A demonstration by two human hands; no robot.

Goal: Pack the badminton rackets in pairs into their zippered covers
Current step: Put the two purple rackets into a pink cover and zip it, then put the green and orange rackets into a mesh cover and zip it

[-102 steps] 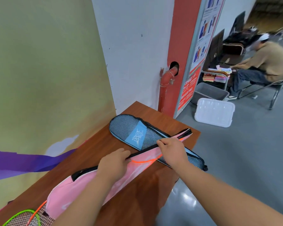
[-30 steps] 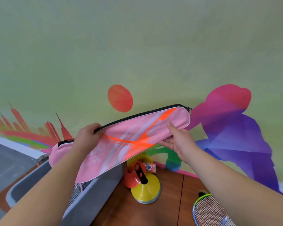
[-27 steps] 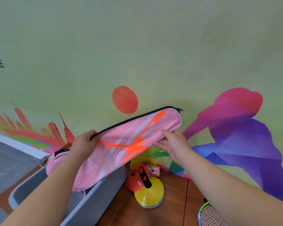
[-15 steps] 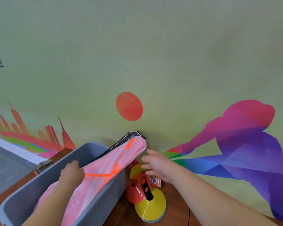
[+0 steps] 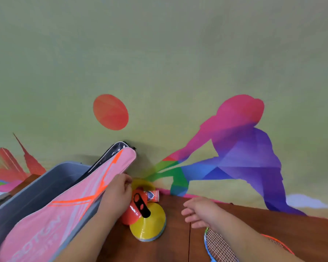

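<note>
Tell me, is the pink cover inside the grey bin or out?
Partly in: the pink cover leans in the grey bin, its top end sticking out above the rim against the wall.

Single head-worn wide-angle view, facing forward and slightly down toward a painted wall (image 5: pixel 159 53) close ahead. The table (image 5: pixel 273 229) edge fills the lower frame; both forearms enter from the bottom.
</note>
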